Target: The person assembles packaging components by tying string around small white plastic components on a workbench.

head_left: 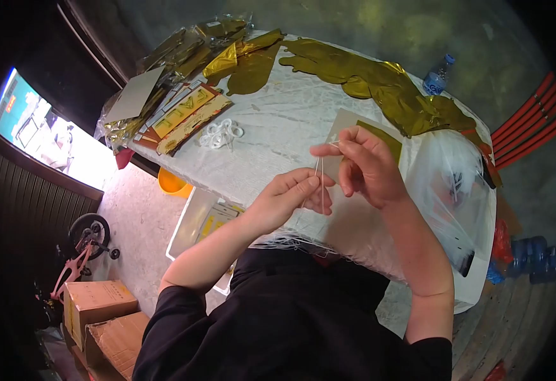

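Head view, left to right: printed gold card packets [186, 114] lie at upper left, their lettering too blurred to read. At centre the left hand [284, 200] pinches a thin white string [320, 174], and the right hand [367, 166] pinches its upper end, fingers closed on it. The string looks light, limp and slippery, best held near the ends. Gold foil balloons [379, 86] lie at upper right.
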Action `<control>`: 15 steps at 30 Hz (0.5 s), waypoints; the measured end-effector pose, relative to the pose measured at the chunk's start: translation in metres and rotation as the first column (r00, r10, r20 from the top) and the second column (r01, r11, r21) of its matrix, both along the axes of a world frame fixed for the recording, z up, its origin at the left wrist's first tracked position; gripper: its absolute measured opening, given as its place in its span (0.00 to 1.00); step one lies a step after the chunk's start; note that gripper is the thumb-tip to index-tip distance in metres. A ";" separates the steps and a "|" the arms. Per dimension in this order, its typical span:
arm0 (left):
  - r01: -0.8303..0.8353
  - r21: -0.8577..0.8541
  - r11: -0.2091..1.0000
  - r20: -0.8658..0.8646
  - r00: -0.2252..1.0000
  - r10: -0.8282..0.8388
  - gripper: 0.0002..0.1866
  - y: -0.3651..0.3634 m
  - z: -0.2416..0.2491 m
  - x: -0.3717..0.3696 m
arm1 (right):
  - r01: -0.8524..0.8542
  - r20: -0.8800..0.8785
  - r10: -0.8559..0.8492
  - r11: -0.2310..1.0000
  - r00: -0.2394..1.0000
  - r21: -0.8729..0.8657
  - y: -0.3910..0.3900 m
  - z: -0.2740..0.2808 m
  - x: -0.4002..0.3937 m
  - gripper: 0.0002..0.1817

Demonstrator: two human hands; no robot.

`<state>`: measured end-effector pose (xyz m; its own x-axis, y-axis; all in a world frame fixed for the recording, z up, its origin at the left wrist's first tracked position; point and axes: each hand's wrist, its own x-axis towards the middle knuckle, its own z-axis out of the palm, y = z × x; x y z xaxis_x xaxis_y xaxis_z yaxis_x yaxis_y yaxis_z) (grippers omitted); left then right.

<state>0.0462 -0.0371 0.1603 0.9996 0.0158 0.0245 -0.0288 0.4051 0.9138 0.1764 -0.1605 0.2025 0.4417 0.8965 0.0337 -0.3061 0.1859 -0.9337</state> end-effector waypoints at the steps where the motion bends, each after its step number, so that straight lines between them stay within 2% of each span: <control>1: 0.005 0.002 1.000 0.004 1.000 -0.005 0.16 -0.001 0.001 0.001 | 0.045 -0.009 -0.044 0.999 0.999 0.016 -0.001 0.003 -0.001 0.03; 2: 0.017 0.036 0.999 -0.011 1.000 -0.016 0.15 0.000 0.001 0.001 | 0.049 -0.006 -0.048 0.999 0.999 0.019 0.001 0.000 -0.001 0.03; 3: 0.028 0.069 0.997 -0.028 0.999 -0.026 0.14 0.001 0.002 0.001 | 0.119 0.257 -0.116 0.993 0.959 0.004 0.003 -0.007 -0.002 0.02; 4: 0.031 0.072 0.997 -0.028 0.999 -0.029 0.14 0.004 0.005 0.000 | 0.191 0.501 -0.169 0.982 0.849 0.006 0.004 -0.011 -0.003 0.01; 5: -0.050 0.207 0.977 0.003 0.999 0.050 0.13 0.009 0.011 0.000 | 0.193 0.500 -0.172 0.981 0.849 0.009 0.002 -0.011 -0.003 0.01; 6: -0.132 0.335 0.933 0.044 0.991 0.124 0.13 0.014 0.016 0.000 | 0.178 0.709 -0.083 0.982 0.700 -0.061 0.001 -0.011 -0.003 0.01; 7: -0.130 0.337 0.933 0.041 0.992 0.123 0.13 0.018 0.021 0.001 | 0.179 0.862 0.025 0.975 0.506 -0.133 0.000 -0.012 -0.004 0.01; 8: -0.211 0.417 0.884 0.067 0.977 0.201 0.12 0.023 0.026 0.002 | 0.179 0.861 0.023 0.975 0.508 -0.132 0.000 -0.012 -0.006 0.01; 9: -0.289 0.491 0.822 0.102 0.956 0.275 0.11 0.027 0.029 0.004 | 0.079 0.725 0.085 0.979 0.683 -0.189 0.000 -0.010 -0.008 0.01; 10: -0.279 0.490 0.826 0.096 0.959 0.267 0.10 0.031 0.030 0.005 | -0.031 0.554 0.152 0.974 0.819 -0.223 0.000 -0.008 -0.010 0.01; 11: -0.279 0.490 0.826 0.097 0.959 0.267 0.10 0.033 0.029 0.004 | -0.145 0.355 0.222 0.962 0.908 -0.232 0.000 -0.006 -0.010 0.02; 13: -0.200 0.608 0.768 0.080 0.978 0.192 0.10 0.035 0.028 0.004 | -0.117 0.330 0.187 0.968 0.925 -0.222 0.002 -0.004 -0.008 0.03; 15: -0.178 0.624 0.760 0.074 0.983 0.170 0.10 0.031 0.033 0.003 | -0.090 0.302 0.154 0.972 0.941 -0.215 0.003 -0.007 -0.008 0.05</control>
<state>0.0491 -0.0061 0.1933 0.9807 0.1662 0.1027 -0.0550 -0.2697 0.9614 0.1687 -0.1571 0.1959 0.3239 0.9457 -0.0283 0.0000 -0.0299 -0.9996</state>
